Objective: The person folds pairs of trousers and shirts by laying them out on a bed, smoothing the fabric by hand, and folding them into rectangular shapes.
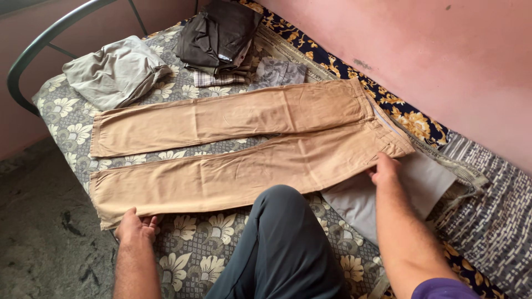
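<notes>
One pair of tan trousers point(238, 147) lies flat across the floral bed sheet point(194, 254). The left hand point(136, 227) pinches its hem at seven o'clock; the right hand point(384, 169) grips the waistband at three o'clock. Two folded clothing piles: grey point(113, 72) at eleven, dark point(219, 36) at twelve.
</notes>
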